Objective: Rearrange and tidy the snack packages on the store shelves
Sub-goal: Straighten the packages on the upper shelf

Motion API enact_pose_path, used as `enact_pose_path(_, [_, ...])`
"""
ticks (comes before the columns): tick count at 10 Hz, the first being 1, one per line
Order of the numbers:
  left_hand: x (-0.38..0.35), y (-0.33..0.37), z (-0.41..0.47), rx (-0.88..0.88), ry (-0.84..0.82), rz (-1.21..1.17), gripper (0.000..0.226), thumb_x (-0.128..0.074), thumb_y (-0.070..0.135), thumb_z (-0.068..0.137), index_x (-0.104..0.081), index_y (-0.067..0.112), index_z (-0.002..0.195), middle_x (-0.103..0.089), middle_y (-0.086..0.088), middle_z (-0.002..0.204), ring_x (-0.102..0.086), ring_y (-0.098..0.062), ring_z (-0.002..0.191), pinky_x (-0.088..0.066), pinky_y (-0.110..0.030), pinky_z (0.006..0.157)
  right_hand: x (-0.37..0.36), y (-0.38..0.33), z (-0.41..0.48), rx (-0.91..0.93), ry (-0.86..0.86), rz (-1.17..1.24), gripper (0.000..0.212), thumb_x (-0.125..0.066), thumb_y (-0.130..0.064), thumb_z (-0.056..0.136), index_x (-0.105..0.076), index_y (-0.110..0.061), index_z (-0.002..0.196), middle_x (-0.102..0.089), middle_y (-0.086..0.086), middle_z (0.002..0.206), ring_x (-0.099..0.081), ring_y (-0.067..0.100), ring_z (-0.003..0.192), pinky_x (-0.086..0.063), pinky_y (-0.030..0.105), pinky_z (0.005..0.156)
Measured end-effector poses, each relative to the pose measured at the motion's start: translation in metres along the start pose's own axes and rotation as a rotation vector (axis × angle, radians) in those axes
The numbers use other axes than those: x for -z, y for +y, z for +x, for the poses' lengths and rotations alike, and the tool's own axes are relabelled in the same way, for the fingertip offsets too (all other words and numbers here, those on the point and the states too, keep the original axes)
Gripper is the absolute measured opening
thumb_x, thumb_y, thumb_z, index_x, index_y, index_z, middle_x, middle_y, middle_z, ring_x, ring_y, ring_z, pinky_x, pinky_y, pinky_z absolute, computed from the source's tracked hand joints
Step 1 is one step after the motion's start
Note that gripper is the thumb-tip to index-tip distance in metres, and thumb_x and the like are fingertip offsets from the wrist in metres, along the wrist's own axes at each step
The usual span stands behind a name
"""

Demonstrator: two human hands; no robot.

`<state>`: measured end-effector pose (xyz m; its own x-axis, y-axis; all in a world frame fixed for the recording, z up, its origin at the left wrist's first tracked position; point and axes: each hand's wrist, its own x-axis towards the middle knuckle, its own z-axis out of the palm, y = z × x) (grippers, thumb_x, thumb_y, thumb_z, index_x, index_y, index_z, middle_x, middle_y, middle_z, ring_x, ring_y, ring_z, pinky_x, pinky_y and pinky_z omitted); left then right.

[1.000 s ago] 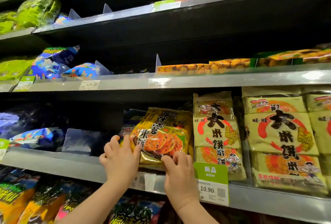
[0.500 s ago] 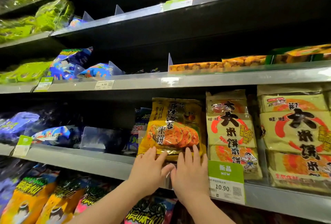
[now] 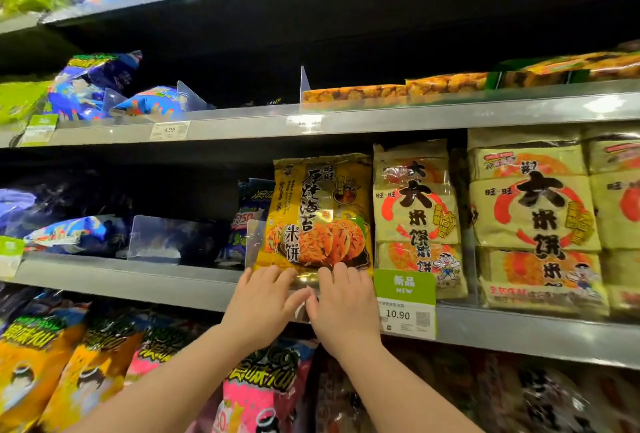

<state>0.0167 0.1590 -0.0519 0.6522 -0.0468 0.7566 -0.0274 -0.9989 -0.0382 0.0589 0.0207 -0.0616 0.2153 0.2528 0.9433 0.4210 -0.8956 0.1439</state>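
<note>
Head view, close, facing shelves (image 3: 346, 121), angled upward.

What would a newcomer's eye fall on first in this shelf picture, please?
Probably the yellow rice cracker bag standing upright mid-frame on the middle shelf, with the left hand and right hand pressed against its bottom edge. Next, the green price tag just right of the hands, reading 10.90.

Both forearms are bare from the lower picture edge up to the wrists, with no sleeve cuff in view. The left hand (image 3: 265, 304) and the right hand (image 3: 343, 308) wear no gloves, rings, watch or bracelet; fingernails are short and unpainted.
</note>
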Motion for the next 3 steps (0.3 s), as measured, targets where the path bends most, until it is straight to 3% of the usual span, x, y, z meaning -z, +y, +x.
enact_pose_path(1, [0.000, -0.006, 0.003, -0.009, -0.037, 0.018, 0.116, 0.025, 0.081, 0.060, -0.043, 0.023, 0.134, -0.053, 0.003, 0.123, -0.046, -0.019, 0.119, -0.028, -0.043, 0.107, 0.011, 0.000, -0.001, 0.002, -0.118, -0.006, 0.030, -0.038, -0.040, 0.081, -0.059, -0.019, 0.080, -0.058, 0.001, 0.074, -0.057, 0.022, 0.068, -0.045, 0.035, 0.064])
enact_pose_path(2, [0.001, -0.006, 0.002, -0.040, -0.082, 0.060, 0.101, 0.008, 0.080, 0.069, -0.041, 0.020, 0.134, -0.054, -0.003, 0.122, -0.047, -0.024, 0.117, -0.032, -0.044, 0.104, 0.019, 0.002, -0.004, 0.033, -0.246, 0.070, 0.029, -0.043, -0.037, 0.090, -0.056, -0.013, 0.101, -0.059, 0.006, 0.093, -0.055, 0.027, 0.088, -0.041, 0.039, 0.080])
enact_pose_path(3, [0.002, -0.005, 0.005, -0.034, -0.124, 0.101, 0.077, -0.018, 0.069, 0.086, -0.036, 0.017, 0.139, -0.050, -0.007, 0.130, -0.044, -0.027, 0.122, -0.030, -0.045, 0.105, 0.022, 0.007, -0.009, 0.057, -0.260, 0.082, 0.045, -0.044, -0.037, 0.093, -0.048, -0.008, 0.128, -0.058, 0.011, 0.109, -0.052, 0.031, 0.107, -0.033, 0.042, 0.100])
